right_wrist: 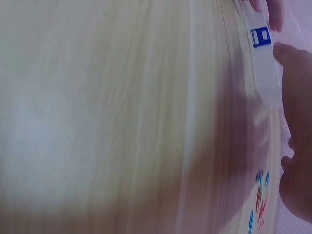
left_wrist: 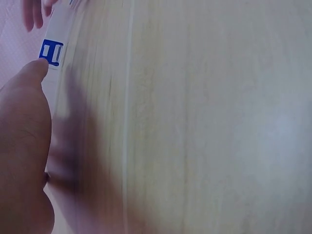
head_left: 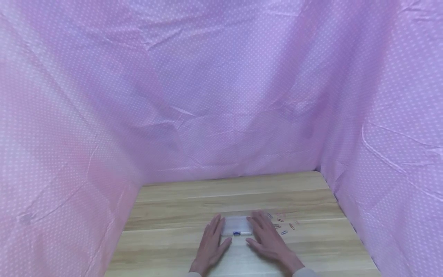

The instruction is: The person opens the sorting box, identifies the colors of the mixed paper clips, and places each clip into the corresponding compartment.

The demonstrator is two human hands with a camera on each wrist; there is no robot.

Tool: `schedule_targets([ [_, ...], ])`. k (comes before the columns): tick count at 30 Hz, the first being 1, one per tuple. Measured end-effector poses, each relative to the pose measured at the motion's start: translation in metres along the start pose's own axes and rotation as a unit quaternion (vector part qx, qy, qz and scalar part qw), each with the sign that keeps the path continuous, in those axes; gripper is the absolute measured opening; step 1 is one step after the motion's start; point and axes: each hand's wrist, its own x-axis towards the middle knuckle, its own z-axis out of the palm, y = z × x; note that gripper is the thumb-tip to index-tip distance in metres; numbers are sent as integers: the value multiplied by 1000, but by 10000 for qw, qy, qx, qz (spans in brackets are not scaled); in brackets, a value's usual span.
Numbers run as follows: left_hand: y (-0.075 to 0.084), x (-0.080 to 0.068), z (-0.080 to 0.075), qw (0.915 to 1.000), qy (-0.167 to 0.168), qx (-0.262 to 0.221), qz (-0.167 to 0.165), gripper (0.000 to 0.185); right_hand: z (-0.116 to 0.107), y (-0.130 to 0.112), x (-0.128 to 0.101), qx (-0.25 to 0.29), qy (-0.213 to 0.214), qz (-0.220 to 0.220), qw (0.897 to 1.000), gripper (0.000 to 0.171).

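Observation:
A clear plastic box [head_left: 237, 224] with a blue latch [head_left: 237, 233] on its near side lies on the table between both hands. My left hand [head_left: 211, 243] is at the box's left side, fingers extended forward and thumb apart. On the other side, my right hand [head_left: 269, 239] has its fingers stretched along the right edge, slightly blurred. In the left wrist view the thumb tip is close to the latch [left_wrist: 52, 51]; whether it touches cannot be told. The right wrist view shows the box's pale front wall [right_wrist: 266, 75] beside the right thumb. What the box contains is unclear.
Several coloured paper clips [head_left: 284, 232] lie scattered on the wooden table [head_left: 166, 219], just right of the right hand. Pink dotted cloth [head_left: 221, 96] hangs as walls behind and on both sides of the table.

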Motion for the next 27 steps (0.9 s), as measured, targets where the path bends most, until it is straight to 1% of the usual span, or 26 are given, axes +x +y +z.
schedule_targets([
  [5, 1, 1, 4, 9998, 142, 95, 42, 71, 5, -9, 6, 85, -213, 61, 9997, 71],
  [8, 2, 2, 6, 9996, 183, 181, 94, 68, 7, -10, 7, 4, -174, 76, 9998, 65],
  [12, 3, 4, 7, 9998, 105, 153, 14, 62, 10, -9, 8, -57, -100, 144, 9998, 60],
  [15, 4, 4, 7, 9999, 52, 96, -92, 59, 12, -8, 9, 5, -64, 191, 9998, 58],
  [18, 3, 5, 8, 9999, 68, 57, -134, 59, 11, -8, 10, 131, -18, 229, 9997, 56],
  [23, 2, 6, 13, 9996, 258, -75, -98, 58, 7, -8, 11, 380, -53, 328, 9987, 54],
  [27, 4, 6, 16, 9986, 265, -378, -241, 59, 5, -7, 12, 401, -11, 240, 9989, 52],
])
